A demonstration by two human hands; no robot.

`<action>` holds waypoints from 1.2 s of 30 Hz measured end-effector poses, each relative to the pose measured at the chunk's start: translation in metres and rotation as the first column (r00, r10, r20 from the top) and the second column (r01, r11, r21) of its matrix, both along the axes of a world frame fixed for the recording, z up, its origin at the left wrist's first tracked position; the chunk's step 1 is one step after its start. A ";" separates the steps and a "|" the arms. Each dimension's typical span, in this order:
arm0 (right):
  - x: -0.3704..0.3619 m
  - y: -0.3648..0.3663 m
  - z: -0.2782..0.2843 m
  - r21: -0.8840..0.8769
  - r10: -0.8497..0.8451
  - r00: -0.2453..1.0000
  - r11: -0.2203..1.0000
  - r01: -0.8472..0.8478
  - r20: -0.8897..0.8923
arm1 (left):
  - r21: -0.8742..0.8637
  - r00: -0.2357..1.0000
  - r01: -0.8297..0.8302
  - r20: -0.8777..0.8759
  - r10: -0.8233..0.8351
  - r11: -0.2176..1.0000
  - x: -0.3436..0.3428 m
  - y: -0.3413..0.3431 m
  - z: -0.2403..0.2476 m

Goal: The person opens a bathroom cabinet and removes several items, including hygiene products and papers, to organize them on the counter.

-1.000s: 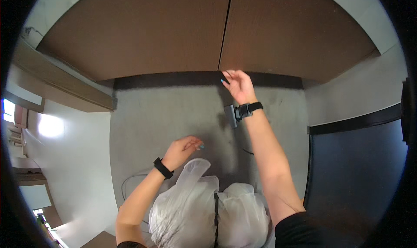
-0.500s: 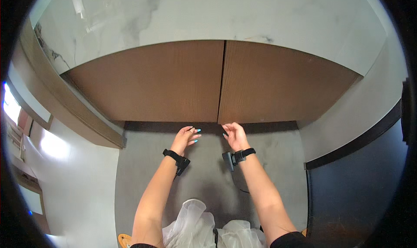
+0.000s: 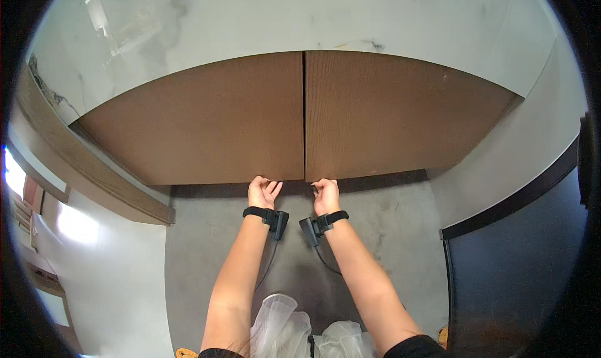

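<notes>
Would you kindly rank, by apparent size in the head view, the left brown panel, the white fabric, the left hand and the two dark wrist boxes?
1. Left brown panel
2. White fabric
3. Left hand
4. Left wrist box and right wrist box: they look too alike to rank.

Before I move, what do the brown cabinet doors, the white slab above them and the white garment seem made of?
Brown cabinet doors: likely wood or wood-look laminate, matte, going by the fine grain lines.
White slab: polished stone or an imitation; grey veins and bright reflections show.
White garment: thin fabric, perhaps organza, judging by its sheer, layered folds.
</notes>
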State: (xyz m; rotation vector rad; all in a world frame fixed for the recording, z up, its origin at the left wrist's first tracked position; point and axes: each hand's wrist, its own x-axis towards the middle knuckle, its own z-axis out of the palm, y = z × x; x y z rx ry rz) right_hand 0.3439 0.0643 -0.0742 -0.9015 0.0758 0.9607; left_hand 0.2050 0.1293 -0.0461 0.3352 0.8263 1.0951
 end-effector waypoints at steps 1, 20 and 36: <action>-0.001 0.003 -0.004 0.000 0.003 1.000 1.000 -0.003 -0.003 | 0.000 1.000 -0.003 -0.003 0.003 1.000 0.001 0.001 -0.003; -0.020 -0.044 -0.025 -0.014 -0.108 0.994 0.994 0.108 0.024 | -0.100 0.998 0.065 0.021 -0.064 0.993 0.004 0.002 0.005; -0.031 -0.238 0.010 0.048 0.016 0.999 0.999 -0.019 0.049 | -0.114 0.991 0.133 -0.012 -0.135 0.985 -0.009 -0.007 -0.016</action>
